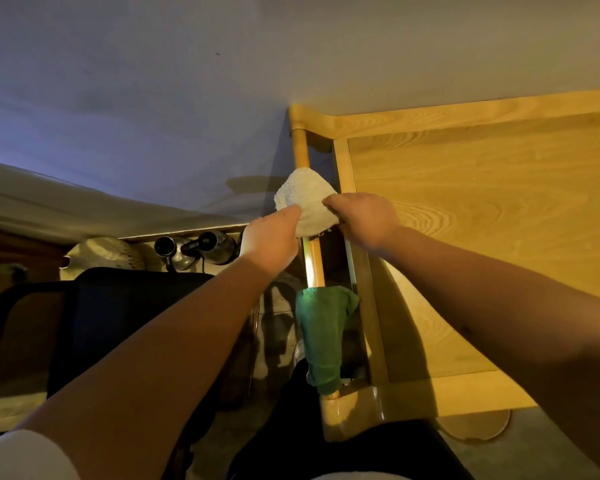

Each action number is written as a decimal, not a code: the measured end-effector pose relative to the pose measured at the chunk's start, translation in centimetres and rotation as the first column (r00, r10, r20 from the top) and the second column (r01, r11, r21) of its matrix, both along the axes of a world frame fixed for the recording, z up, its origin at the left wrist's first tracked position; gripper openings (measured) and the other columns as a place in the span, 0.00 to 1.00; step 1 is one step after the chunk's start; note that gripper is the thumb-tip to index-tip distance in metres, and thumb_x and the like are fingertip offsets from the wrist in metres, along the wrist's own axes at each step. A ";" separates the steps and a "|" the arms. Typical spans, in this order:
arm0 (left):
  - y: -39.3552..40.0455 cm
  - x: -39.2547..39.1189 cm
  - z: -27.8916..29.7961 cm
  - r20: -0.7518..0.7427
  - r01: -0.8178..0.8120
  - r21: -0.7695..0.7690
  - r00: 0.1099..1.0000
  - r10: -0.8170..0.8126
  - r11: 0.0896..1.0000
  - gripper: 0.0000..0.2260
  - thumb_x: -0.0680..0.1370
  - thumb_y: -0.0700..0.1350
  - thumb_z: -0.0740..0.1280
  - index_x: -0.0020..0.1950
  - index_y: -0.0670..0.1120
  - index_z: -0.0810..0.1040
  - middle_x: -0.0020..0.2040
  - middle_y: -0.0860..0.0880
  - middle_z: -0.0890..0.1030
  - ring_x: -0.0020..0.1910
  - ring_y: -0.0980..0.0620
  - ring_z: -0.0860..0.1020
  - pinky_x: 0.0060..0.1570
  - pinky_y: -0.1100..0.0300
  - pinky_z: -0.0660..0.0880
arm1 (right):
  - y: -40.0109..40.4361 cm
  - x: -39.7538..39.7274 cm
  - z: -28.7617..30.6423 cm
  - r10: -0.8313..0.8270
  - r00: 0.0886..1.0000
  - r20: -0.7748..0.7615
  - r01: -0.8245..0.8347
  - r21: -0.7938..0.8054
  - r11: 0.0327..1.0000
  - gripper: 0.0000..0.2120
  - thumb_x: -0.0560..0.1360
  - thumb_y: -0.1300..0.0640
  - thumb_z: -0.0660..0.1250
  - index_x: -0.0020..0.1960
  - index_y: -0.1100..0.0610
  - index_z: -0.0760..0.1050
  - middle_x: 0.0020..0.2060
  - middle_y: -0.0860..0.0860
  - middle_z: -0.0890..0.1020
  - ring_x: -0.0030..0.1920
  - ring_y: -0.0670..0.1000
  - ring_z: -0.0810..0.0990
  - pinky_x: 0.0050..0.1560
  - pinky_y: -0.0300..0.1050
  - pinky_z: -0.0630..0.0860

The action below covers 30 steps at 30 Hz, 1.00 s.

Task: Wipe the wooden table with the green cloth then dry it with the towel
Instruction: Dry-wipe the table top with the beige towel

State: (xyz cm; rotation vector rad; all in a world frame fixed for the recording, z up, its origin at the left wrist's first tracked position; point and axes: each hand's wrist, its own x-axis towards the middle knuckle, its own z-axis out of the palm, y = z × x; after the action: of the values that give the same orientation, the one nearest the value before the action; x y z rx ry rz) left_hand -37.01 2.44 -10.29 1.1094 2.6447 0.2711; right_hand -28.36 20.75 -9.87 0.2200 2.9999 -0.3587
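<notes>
On rail (314, 261), your left hand (271, 237) and right hand (364, 216) are pinching towel (305, 199); lift clear, dry tabletop (482, 209) along grain.

a home – kettles (201, 249) by a wooden table (482, 216)

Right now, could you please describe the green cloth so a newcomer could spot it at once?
Find the wooden table and the round rail along its side. The green cloth hangs over the rail's near end. Its neighbour, the towel in both hands farther along, is white.
</notes>
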 end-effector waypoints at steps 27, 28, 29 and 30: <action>-0.1 31.7 -0.6 0.245 0.382 -0.223 0.913 -0.327 0.897 0.30 0.79 0.36 0.63 0.80 0.43 0.56 0.81 0.40 0.56 0.79 0.42 0.55 0.76 0.48 0.56 | 1.5 34.0 -0.9 0.218 0.938 0.270 -0.256 0.114 0.960 0.22 0.77 0.53 0.64 0.69 0.51 0.66 0.60 0.52 0.75 0.57 0.56 0.76 0.47 0.50 0.77; -0.4 32.2 -1.2 0.250 0.387 -0.239 0.911 -0.329 0.891 0.33 0.79 0.38 0.63 0.81 0.43 0.51 0.82 0.40 0.50 0.80 0.43 0.49 0.78 0.48 0.50 | 1.3 34.3 -1.3 0.200 0.946 0.254 -0.233 0.105 0.967 0.24 0.76 0.51 0.65 0.70 0.51 0.65 0.62 0.52 0.74 0.59 0.56 0.75 0.49 0.50 0.77; -0.8 32.5 -1.7 0.254 0.386 -0.255 0.911 -0.324 0.887 0.36 0.79 0.42 0.64 0.81 0.43 0.46 0.82 0.41 0.45 0.81 0.44 0.44 0.78 0.48 0.45 | 1.2 34.7 -1.5 0.185 0.953 0.239 -0.212 0.093 0.973 0.27 0.74 0.49 0.67 0.71 0.52 0.63 0.63 0.52 0.72 0.61 0.56 0.73 0.51 0.50 0.75; -1.1 32.9 -2.2 0.254 0.380 -0.273 0.914 -0.315 0.884 0.40 0.79 0.48 0.65 0.81 0.44 0.41 0.82 0.42 0.40 0.80 0.44 0.40 0.77 0.47 0.42 | 1.0 35.0 -1.6 0.172 0.957 0.235 -0.195 0.079 0.978 0.32 0.73 0.46 0.68 0.72 0.52 0.61 0.66 0.53 0.70 0.64 0.56 0.71 0.55 0.51 0.73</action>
State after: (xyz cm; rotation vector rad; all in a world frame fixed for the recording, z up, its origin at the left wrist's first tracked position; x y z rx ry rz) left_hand -4.09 1.30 -12.47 1.3360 2.1586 -0.1082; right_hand 6.64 21.79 -11.45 -0.0112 2.7844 -0.1503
